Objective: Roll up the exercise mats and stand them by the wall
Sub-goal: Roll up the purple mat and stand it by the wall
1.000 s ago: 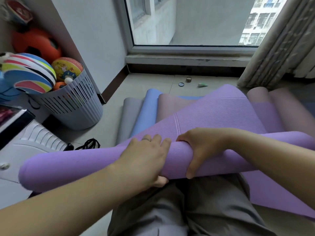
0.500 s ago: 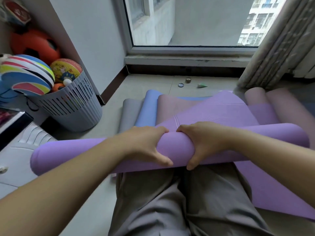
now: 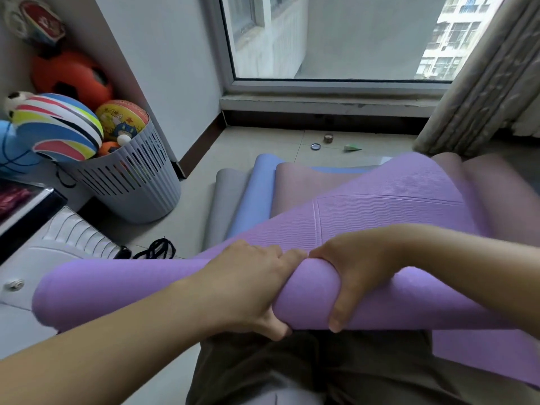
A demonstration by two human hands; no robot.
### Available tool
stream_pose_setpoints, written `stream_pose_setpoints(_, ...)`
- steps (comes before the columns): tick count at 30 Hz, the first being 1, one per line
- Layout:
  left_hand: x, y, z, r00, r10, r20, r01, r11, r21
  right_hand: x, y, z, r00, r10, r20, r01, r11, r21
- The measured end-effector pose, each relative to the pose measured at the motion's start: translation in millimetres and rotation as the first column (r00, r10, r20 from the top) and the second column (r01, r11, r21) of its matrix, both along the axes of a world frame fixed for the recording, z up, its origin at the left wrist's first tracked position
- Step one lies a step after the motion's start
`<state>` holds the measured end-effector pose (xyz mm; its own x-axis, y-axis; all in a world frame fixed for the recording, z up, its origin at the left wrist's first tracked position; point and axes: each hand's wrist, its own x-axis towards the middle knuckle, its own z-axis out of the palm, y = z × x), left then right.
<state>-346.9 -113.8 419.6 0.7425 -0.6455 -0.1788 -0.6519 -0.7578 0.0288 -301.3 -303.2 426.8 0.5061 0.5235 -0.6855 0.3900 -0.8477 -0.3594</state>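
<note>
A purple exercise mat [image 3: 380, 206] is partly rolled into a thick tube [image 3: 117, 290] that lies across my lap. My left hand [image 3: 248, 285] grips the roll near its middle, fingers over the top and thumb underneath. My right hand [image 3: 350, 270] grips it just to the right, fingers curled over the far side and thumb in front. The unrolled part of the mat stretches away toward the window. Under it lie a pink mat [image 3: 295, 182], a blue mat [image 3: 257, 194] and a grey mat [image 3: 225, 200], flat on the floor.
A grey slatted basket [image 3: 134, 188] full of balls stands at the left by the white wall [image 3: 175, 68]. A white appliance [image 3: 58, 252] and a black cord [image 3: 157, 249] lie at the lower left. Small lids [image 3: 315, 146] sit near the window sill. A curtain [image 3: 479, 83] hangs at the right.
The roll has grown slightly and shifted to the right in view. My left hand has moved from pressing flat on top to curling round the roll beside my right hand.
</note>
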Motion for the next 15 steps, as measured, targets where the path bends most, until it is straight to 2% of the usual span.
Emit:
stream_pose_setpoints(3,4,1,-8,0.987,0.047,-0.151,-0.055,0.997,-0.048,-3,-1,-11,0.995,-0.073,-0.065,0.075,0.997,0.027)
stream_pose_setpoints(5,10,4,-11,0.975,0.044,-0.22,-0.063,0.995,-0.082,-4,-4,-7,0.997,-0.061,-0.036,0.062,0.998,0.02)
stream_pose_setpoints(7,15,4,-10,0.948,0.037,-0.315,-0.069,0.994,-0.09,-14,-8,-3,0.995,-0.025,0.099,0.025,1.0,0.005)
stream_pose_setpoints(8,20,3,-9,0.929,0.047,-0.366,-0.079,0.994,-0.073,-21,-10,-3,0.974,0.015,0.226,-0.012,1.0,-0.012)
stream_pose_setpoints(10,35,2,-7,0.875,0.09,-0.475,-0.107,0.994,-0.01,-38,-11,-9,0.876,0.106,0.47,-0.079,0.994,-0.077)
stream_pose_setpoints(11,41,2,-5,0.848,0.111,-0.519,-0.117,0.993,0.022,-44,-11,-14,0.834,0.124,0.538,-0.081,0.991,-0.102)
stream_pose_setpoints(13,48,3,-5,0.834,0.129,-0.536,-0.117,0.992,0.056,-48,-9,-23,0.806,0.084,0.586,-0.047,0.996,-0.077)
stream_pose_setpoints(14,46,1,-6,0.868,0.122,-0.482,-0.101,0.992,0.069,-45,-10,-24,0.811,0.051,0.582,-0.033,0.999,-0.042)
stream_pose_setpoints(15,40,-2,-9,0.926,0.102,-0.364,-0.074,0.993,0.09,-41,-10,-24,0.83,0.013,0.558,-0.017,1.0,0.001)
